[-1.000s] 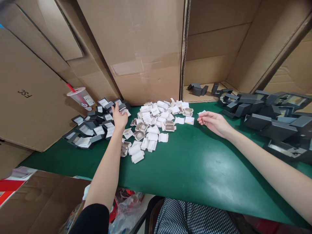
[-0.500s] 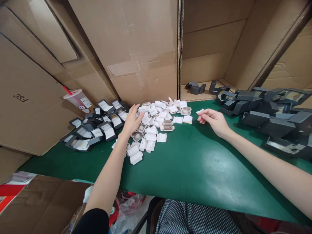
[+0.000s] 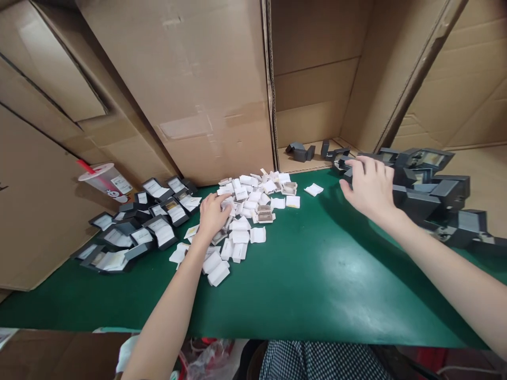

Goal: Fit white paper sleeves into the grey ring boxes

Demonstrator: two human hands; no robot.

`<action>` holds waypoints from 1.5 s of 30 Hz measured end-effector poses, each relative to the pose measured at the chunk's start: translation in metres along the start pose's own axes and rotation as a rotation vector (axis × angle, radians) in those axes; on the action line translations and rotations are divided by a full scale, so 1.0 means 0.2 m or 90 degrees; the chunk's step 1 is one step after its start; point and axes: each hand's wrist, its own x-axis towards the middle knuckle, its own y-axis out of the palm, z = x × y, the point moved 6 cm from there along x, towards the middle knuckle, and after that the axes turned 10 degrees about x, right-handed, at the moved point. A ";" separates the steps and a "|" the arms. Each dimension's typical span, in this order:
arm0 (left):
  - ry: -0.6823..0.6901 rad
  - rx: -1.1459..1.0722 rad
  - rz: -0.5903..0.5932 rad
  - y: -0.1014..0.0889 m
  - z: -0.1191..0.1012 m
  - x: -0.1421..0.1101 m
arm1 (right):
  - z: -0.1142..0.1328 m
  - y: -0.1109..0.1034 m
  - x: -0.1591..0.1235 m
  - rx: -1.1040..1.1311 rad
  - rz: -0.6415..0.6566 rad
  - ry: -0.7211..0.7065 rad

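Observation:
My left hand point(image 3: 213, 214) rests at the left edge of a pile of small folded white card inserts point(image 3: 240, 224). Its fingers are loosely bent and apart, with nothing visible in them. Over the near-left side of a heap of dark hinged boxes point(image 3: 422, 203), my right hand point(image 3: 370, 184) hovers open, fingers spread. Whether it touches a box is hard to tell. A single white insert point(image 3: 314, 189) lies on the green tabletop point(image 3: 301, 269), left of the right hand. Open dark boxes with white inserts inside point(image 3: 161, 232) are grouped left of my left hand.
A plastic cup with a red straw point(image 3: 108, 182) stands behind the left boxes. Tall cardboard panels point(image 3: 186, 95) border the table's far side. Several dark boxes point(image 3: 300, 152) lie in an open carton point(image 3: 317, 95) at the back. Below the front edge is a plastic bag point(image 3: 209, 361).
My right hand has let go of the white insert and moved right to the dark boxes, opening its fingers. My left hand moved from the left boxes onto the pile. The view has turned right.

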 end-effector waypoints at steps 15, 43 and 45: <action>0.043 -0.134 -0.303 -0.25 -0.12 -0.06 | -0.15 -0.05 0.03 -0.131 0.026 0.034; 0.347 -0.281 -0.187 -0.20 -0.65 -0.31 | -0.23 -0.03 0.05 -0.032 0.056 0.118; 0.299 -0.318 -0.169 -0.18 -0.61 -0.29 | -0.25 -0.03 0.05 -0.038 0.062 0.131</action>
